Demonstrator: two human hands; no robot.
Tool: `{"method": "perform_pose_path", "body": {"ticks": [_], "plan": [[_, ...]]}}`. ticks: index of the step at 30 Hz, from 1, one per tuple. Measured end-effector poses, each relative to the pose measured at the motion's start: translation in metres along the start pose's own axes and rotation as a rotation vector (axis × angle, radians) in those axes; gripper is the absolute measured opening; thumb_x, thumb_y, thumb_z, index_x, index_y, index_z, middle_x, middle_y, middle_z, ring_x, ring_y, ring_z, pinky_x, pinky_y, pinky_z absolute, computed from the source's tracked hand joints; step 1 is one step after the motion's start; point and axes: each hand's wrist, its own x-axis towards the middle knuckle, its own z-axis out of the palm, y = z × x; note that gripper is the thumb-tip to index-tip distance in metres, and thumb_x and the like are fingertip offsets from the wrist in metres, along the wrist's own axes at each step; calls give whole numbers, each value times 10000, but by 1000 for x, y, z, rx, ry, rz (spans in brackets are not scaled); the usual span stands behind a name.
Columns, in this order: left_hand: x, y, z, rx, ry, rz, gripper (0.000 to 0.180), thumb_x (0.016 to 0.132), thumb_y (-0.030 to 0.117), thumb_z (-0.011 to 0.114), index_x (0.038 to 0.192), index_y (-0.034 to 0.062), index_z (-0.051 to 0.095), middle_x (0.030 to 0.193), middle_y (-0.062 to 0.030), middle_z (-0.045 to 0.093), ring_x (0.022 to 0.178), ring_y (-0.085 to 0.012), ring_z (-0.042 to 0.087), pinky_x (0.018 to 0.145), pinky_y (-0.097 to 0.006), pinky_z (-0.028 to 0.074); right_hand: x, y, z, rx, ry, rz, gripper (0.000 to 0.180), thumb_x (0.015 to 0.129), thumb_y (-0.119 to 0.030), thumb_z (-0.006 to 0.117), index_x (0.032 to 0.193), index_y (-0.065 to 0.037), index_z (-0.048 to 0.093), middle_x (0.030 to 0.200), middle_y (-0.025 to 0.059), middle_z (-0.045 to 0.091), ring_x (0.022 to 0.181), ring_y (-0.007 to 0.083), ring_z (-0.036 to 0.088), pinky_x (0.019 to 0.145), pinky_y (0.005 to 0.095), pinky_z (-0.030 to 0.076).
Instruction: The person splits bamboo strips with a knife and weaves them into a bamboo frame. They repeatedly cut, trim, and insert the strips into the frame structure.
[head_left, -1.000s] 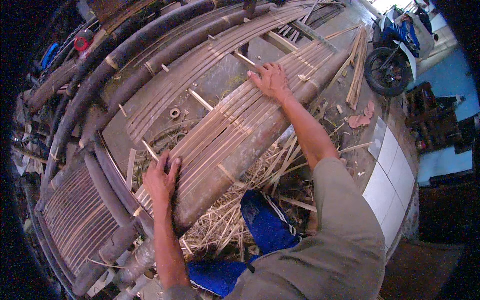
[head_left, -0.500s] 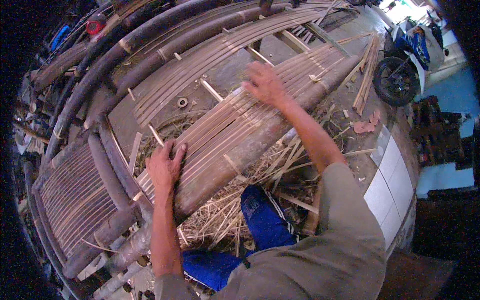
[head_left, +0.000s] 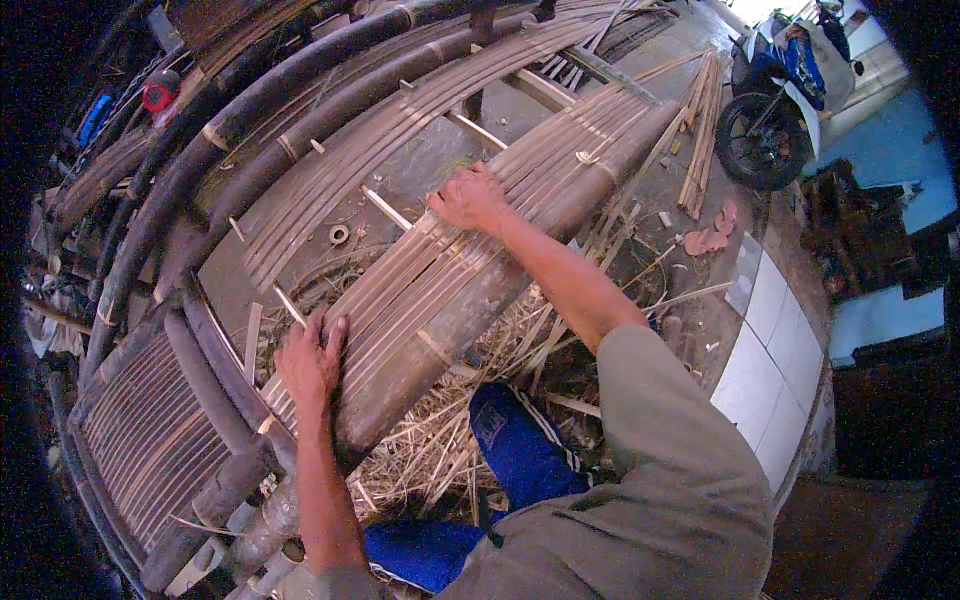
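Note:
A bench-like frame of thick bamboo poles carries a seat of long, narrow bamboo slats (head_left: 400, 290) laid side by side. My left hand (head_left: 310, 362) lies at the near left end of these slats, its fingers curled over the outermost slat's edge and its thumb on top. Farther along the same edge, my right hand (head_left: 470, 197) bends its fingers over the outer slat; the fingertips are partly hidden. A thick bamboo pole (head_left: 385, 395) borders the slats on my side. Pale crosspieces (head_left: 387, 208) run from under them toward a second band of slats (head_left: 330, 200).
Shavings and split strips (head_left: 430, 450) litter the floor by my knees. More strips (head_left: 700, 140) lean beyond the bench's right end, near a motorbike (head_left: 765, 140). A tape roll (head_left: 339, 234) lies between the two slat bands. Dark bamboo poles (head_left: 270, 95) rise along the far left.
My right hand has come down and left from above the slats, its fingers now bent over their outer edge. My left hand stays at the near end. The whole view has shifted slightly.

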Motion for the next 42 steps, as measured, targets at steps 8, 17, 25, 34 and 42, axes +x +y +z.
{"method": "perform_pose_path", "body": {"ticks": [8, 17, 25, 34, 42], "plan": [[0, -1, 3, 56, -40, -58, 468, 943, 540, 530, 1269, 226, 645, 1138, -154, 607, 1129, -334, 557, 920, -509, 405, 0, -1, -4, 89, 3, 16, 568, 909, -455, 425, 716, -12, 725, 775, 229, 693, 803, 376, 677, 964, 471, 411], [25, 38, 41, 64, 106, 189, 521, 940, 549, 524, 1264, 156, 634, 1182, -216, 640, 1104, -384, 597, 936, -489, 449, 1, -1, -1, 77, 1, 25, 594, 917, -479, 388, 789, -16, 738, 840, 234, 703, 851, 366, 677, 990, 453, 384], [57, 59, 27, -55, -162, -84, 729, 889, 727, 436, 894, 54, 716, 867, -242, 683, 874, -429, 655, 782, -512, 488, -1, -3, -5, 85, 5, 56, 585, 911, -491, 394, 786, -43, 749, 859, 233, 705, 885, 356, 674, 991, 440, 379], [58, 58, 20, -102, -207, -120, 830, 848, 780, 447, 900, 9, 748, 848, -269, 698, 855, -439, 683, 805, -517, 503, -3, -8, -14, 86, -45, 78, 564, 896, -505, 411, 857, -63, 758, 902, 211, 711, 916, 358, 670, 997, 473, 376], [59, 55, 20, -124, -214, -106, 701, 862, 750, 457, 1002, 125, 744, 951, -222, 705, 944, -408, 667, 830, -507, 500, 2, -7, -5, 56, 39, 27, 553, 900, -495, 444, 746, -63, 752, 770, 184, 703, 787, 339, 674, 929, 443, 405]]}}
